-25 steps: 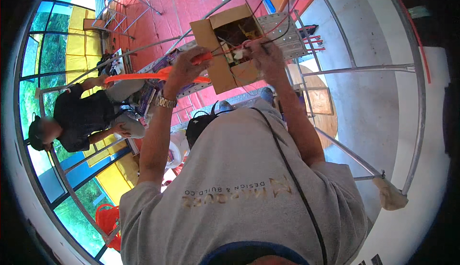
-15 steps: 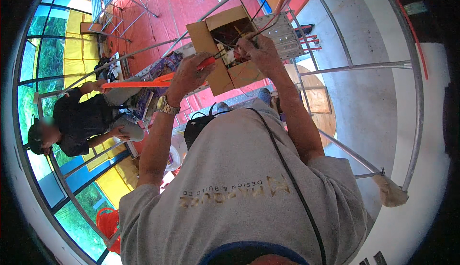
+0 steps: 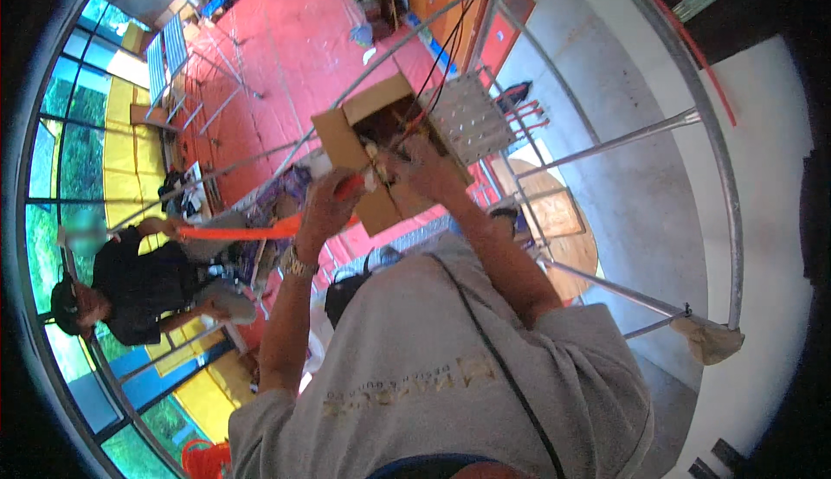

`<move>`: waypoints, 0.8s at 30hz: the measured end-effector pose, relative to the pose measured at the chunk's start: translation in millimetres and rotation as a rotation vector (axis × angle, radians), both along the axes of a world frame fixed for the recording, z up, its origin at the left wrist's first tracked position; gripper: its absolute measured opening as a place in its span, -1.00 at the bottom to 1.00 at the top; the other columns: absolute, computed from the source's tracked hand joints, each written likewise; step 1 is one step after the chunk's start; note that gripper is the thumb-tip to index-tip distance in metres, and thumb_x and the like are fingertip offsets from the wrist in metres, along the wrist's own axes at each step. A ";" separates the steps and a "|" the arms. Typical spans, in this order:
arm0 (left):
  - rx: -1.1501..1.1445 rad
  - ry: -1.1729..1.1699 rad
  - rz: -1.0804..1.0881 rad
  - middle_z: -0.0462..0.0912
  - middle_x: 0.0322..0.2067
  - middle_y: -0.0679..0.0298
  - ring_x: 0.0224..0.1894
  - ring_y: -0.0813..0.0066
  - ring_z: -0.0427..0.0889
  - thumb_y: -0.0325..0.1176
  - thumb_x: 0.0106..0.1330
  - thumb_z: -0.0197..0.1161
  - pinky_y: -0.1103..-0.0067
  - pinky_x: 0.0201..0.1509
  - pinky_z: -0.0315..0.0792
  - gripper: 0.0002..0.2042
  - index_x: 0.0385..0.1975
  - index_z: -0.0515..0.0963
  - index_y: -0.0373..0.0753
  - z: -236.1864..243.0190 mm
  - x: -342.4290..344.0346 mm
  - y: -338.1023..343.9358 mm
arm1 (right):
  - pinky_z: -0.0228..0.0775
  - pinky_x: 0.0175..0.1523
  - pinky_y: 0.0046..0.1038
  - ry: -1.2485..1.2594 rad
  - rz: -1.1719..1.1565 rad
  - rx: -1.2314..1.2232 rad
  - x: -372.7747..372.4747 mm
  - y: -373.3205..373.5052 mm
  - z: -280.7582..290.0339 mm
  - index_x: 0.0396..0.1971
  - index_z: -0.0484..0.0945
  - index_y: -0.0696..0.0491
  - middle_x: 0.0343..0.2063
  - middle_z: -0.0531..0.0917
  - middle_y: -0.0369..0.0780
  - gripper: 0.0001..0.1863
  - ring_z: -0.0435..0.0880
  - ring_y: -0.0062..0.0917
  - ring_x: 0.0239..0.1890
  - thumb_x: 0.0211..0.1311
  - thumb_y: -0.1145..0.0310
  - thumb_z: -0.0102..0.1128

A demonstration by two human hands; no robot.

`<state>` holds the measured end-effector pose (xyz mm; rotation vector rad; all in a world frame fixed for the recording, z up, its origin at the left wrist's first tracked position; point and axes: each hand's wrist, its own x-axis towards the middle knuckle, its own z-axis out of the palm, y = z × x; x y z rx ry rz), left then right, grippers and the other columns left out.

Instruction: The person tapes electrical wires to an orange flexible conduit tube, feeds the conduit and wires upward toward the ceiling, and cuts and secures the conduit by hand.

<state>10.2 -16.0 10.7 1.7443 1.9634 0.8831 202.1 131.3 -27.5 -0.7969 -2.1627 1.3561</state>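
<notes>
My left hand (image 3: 327, 211) is closed around a red-handled tool (image 3: 351, 186) just below an open cardboard box (image 3: 342, 137). My right hand (image 3: 426, 172) reaches to the box's opening, with its fingertips pinched on something small and pale that I cannot identify. Black and red wires (image 3: 437, 72) run down into the box from above. A long orange strip (image 3: 234, 232) stretches left from beside my left hand toward another person.
A perforated grey metal plate (image 3: 467, 115) hangs right of the box. Thin metal scaffold tubes (image 3: 606, 146) cross around me. Far below lie a red floor (image 3: 286, 55) and a round wooden table (image 3: 563, 228). A person in black (image 3: 138, 284) crouches at lower left.
My two hands have drawn closer together at the box opening. The box and hands sit lower in the picture as my head has shifted.
</notes>
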 end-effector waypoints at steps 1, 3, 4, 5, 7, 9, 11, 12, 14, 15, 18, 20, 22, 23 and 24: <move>-0.007 0.009 -0.007 0.71 -0.28 0.01 -0.26 0.02 0.70 -0.25 0.31 0.41 0.26 -0.15 0.55 -0.72 -0.12 0.62 -0.29 0.2 -2.9 2.6 | 0.46 0.07 -0.14 -0.041 -0.008 -0.043 0.3 2.1 13.1 -0.10 0.63 0.16 -0.26 0.71 -0.03 -0.70 0.70 -0.26 -0.12 0.33 0.25 0.27; -0.098 0.033 -0.014 0.70 -0.18 -0.06 -0.15 -0.13 0.69 -0.23 0.25 0.44 0.17 -0.05 0.56 -0.65 -0.06 0.62 -0.30 -10.2 -8.3 5.9 | 0.51 0.03 -0.20 -0.023 -0.192 0.320 9.9 8.2 -64.9 -0.16 0.69 0.03 -0.26 0.71 -0.09 -0.73 0.71 -0.24 -0.11 0.35 0.15 0.30; -0.072 0.001 -0.023 0.69 -0.17 -0.05 -0.14 -0.13 0.68 -0.26 0.26 0.42 0.17 -0.06 0.55 -0.68 -0.08 0.62 -0.30 4.1 -1.4 8.1 | 0.52 -0.09 -0.20 0.112 0.028 -0.079 7.4 7.4 -4.5 -0.11 0.58 0.17 -0.31 0.68 -0.03 -0.72 0.69 -0.23 -0.20 0.34 0.27 0.25; -0.012 -0.043 -0.036 0.69 -0.17 -0.02 -0.13 -0.12 0.67 -0.29 0.28 0.39 0.19 -0.06 0.54 -0.72 -0.10 0.60 -0.28 -1.7 -6.7 2.2 | 0.50 -0.10 -0.24 0.172 -0.010 -0.084 6.8 3.0 7.8 -0.13 0.60 0.16 -0.35 0.66 -0.09 -0.70 0.66 -0.32 -0.26 0.38 0.21 0.25; 0.060 -0.057 -0.029 0.68 -0.20 0.01 -0.13 -0.11 0.66 -0.35 0.29 0.39 0.18 -0.07 0.52 -0.74 -0.09 0.57 -0.26 -1.4 -2.4 -1.1 | 0.48 -0.15 -0.27 0.088 -0.186 -0.060 -1.1 -12.6 -4.4 -0.15 0.62 0.15 -0.38 0.64 -0.13 -0.67 0.65 -0.39 -0.27 0.42 0.13 0.25; 0.091 -0.030 -0.004 0.68 -0.19 0.01 -0.13 -0.11 0.65 -0.37 0.28 0.40 0.18 -0.08 0.51 -0.74 -0.09 0.57 -0.26 1.5 0.1 -5.9 | 0.47 -0.17 -0.28 0.120 -0.141 -0.364 -0.9 -22.6 6.8 -0.15 0.63 0.14 -0.40 0.64 -0.14 -0.65 0.65 -0.37 -0.28 0.44 0.11 0.24; 0.129 -0.124 0.036 0.68 -0.17 0.00 -0.13 -0.13 0.64 -0.42 0.27 0.39 0.14 -0.08 0.50 -0.72 -0.05 0.56 -0.26 -0.1 3.1 -8.7 | 0.41 -0.36 -0.24 0.259 -0.049 -0.556 1.0 -21.6 23.3 -0.25 0.64 0.14 -0.57 0.60 -0.24 -0.65 0.55 -0.37 -0.56 0.43 0.10 0.27; 0.132 -0.116 0.033 0.68 -0.17 0.00 -0.13 -0.13 0.64 -0.42 0.27 0.39 0.14 -0.08 0.50 -0.72 -0.05 0.56 -0.26 5.9 5.2 -6.8 | 0.41 -0.36 -0.24 0.267 -0.049 -0.553 -1.9 -17.2 9.6 -0.25 0.64 0.14 -0.57 0.60 -0.24 -0.65 0.55 -0.37 -0.56 0.43 0.10 0.27; 0.074 -0.025 0.007 0.68 -0.18 -0.02 -0.14 -0.15 0.64 -0.36 0.30 0.38 0.11 -0.08 0.49 -0.70 -0.02 0.55 -0.27 12.9 10.7 -10.9 | 0.46 -0.22 -0.23 0.191 -0.211 0.377 -5.4 -18.0 -41.6 -0.23 0.63 0.11 -0.51 0.61 -0.29 -0.64 0.59 -0.35 -0.44 0.45 0.06 0.24; 0.054 -0.031 0.016 0.68 -0.18 -0.02 -0.14 -0.15 0.64 -0.36 0.30 0.38 0.11 -0.08 0.49 -0.70 -0.02 0.55 -0.27 5.8 7.0 -9.6 | 0.46 -0.22 -0.23 0.184 -0.203 0.357 -3.4 -20.4 -35.7 -0.23 0.63 0.11 -0.51 0.61 -0.29 -0.64 0.59 -0.35 -0.44 0.45 0.06 0.24; -0.022 0.034 0.032 0.69 -0.18 -0.08 -0.13 -0.21 0.64 -0.21 0.37 0.31 0.09 -0.06 0.50 -0.71 -0.06 0.60 -0.27 -30.1 -8.2 -2.9 | 0.50 0.02 -0.09 0.066 -0.150 0.172 -2.7 -13.2 -36.8 0.08 0.59 0.14 -0.07 0.67 0.04 -0.68 0.68 -0.06 -0.05 0.39 0.38 0.17; 0.034 0.268 -0.012 0.68 -0.19 -0.07 -0.10 -0.19 0.65 -0.27 0.37 0.30 0.12 -0.04 0.51 -0.75 -0.07 0.61 -0.27 -43.4 -18.9 -6.6 | 0.49 0.02 -0.21 -0.031 -0.093 0.384 5.1 5.1 -46.9 0.02 0.60 0.08 -0.11 0.69 -0.07 -0.69 0.67 -0.28 -0.09 0.48 0.20 0.15; 0.199 0.175 0.097 0.70 -0.21 -0.01 -0.13 -0.10 0.67 -0.34 0.32 0.34 0.17 -0.06 0.53 -0.79 -0.12 0.61 -0.26 -3.7 3.8 6.2 | 0.48 -0.08 -0.34 0.046 -0.081 -0.071 9.4 13.2 -13.7 -0.13 0.61 0.05 -0.24 0.68 -0.19 -0.71 0.63 -0.48 -0.21 0.49 0.11 0.21; 0.242 0.192 0.136 0.70 -0.20 0.01 -0.14 -0.07 0.67 -0.36 0.29 0.37 0.18 -0.07 0.54 -0.79 -0.13 0.61 -0.26 2.0 7.4 3.6 | 0.46 -0.18 -0.41 0.159 -0.101 -0.626 7.5 8.9 28.7 -0.25 0.62 0.05 -0.35 0.67 -0.24 -0.71 0.61 -0.56 -0.32 0.45 0.10 0.27; 0.229 0.195 0.147 0.70 -0.20 0.01 -0.14 -0.07 0.67 -0.36 0.29 0.37 0.18 -0.07 0.54 -0.79 -0.13 0.61 -0.26 -1.0 8.4 4.6 | 0.46 -0.18 -0.41 0.156 -0.090 -0.639 6.5 9.5 24.7 -0.25 0.62 0.05 -0.35 0.67 -0.24 -0.71 0.61 -0.56 -0.32 0.45 0.10 0.27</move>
